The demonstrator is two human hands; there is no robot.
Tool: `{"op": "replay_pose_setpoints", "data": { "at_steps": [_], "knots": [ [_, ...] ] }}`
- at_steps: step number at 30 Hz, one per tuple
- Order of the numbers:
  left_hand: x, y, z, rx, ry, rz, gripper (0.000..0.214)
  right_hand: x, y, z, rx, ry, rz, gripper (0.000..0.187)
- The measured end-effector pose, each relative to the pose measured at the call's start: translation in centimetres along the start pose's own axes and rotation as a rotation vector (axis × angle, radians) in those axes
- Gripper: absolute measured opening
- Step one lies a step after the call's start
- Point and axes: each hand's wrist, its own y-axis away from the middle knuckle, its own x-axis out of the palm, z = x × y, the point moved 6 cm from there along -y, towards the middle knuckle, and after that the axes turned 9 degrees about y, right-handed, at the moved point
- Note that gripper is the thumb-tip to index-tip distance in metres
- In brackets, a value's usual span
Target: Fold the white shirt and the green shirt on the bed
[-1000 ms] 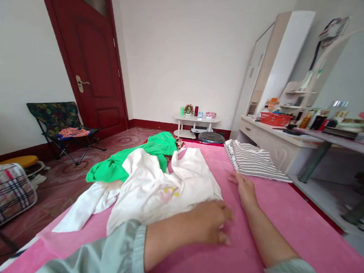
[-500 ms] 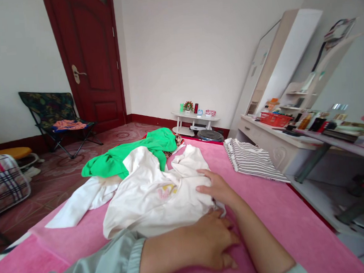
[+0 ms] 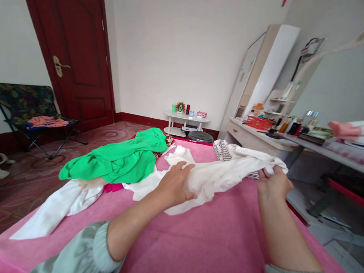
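Currently, the right hand point(image 3: 274, 184) is clamping a bunched end of the white garment point(image 3: 226, 175) at the right of the frame. The left hand point(image 3: 176, 184) is touching the cloth near the centre, fingers curving over it; whether it is gripping, I cannot tell. With the hands well apart, the garment is stretching between them across the middle, partly covering striped clothing point(image 3: 222, 151). Green clothing point(image 3: 118, 157) is lying left of centre, and a pink cover point(image 3: 195, 243) is filling the lower middle.
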Motion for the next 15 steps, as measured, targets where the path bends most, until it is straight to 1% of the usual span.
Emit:
{"op": "replay_pose_setpoints", "data": {
  "at_steps": [1,2,3,4,6,8,9,11,13,15],
  "knots": [
    [1.1,0.2,0.7,-0.027,-0.010,0.094,0.089,-0.2,0.0,0.0,0.013,-0.006,-0.023,0.016],
    [2.2,0.4,1.2,-0.038,-0.017,0.187,0.092,-0.2,0.2,-0.1,0.023,-0.008,-0.041,0.017],
    [3.2,0.7,1.6,-0.037,-0.027,0.263,0.092,-0.2,0.4,-0.1,0.027,-0.009,-0.050,0.017],
    [4.1,1.0,1.8,-0.030,-0.041,0.306,0.090,-0.1,0.6,0.0,0.027,-0.013,-0.049,0.016],
    [5.1,1.2,1.9,-0.005,-0.073,0.299,0.080,0.2,1.1,0.1,0.015,-0.026,-0.034,0.015],
    [5.3,1.0,1.8,0.018,-0.073,0.241,0.055,0.5,1.4,0.2,-0.001,-0.034,-0.019,0.014],
    [5.0,0.8,1.8,0.019,-0.041,0.211,0.044,0.6,1.5,0.2,-0.010,-0.038,-0.011,0.013],
    [3.7,0.0,1.9,-0.006,0.118,0.137,0.033,0.8,1.5,0.3,-0.028,-0.055,0.006,0.013],
    [1.4,-0.8,2.2,-0.083,0.394,0.028,0.027,1.0,1.5,0.6,-0.060,-0.075,0.035,0.014],
    [-1.3,-1.3,2.5,-0.181,0.702,-0.068,0.028,1.5,1.8,1.0,-0.102,-0.083,0.088,0.014]
  ]
}}
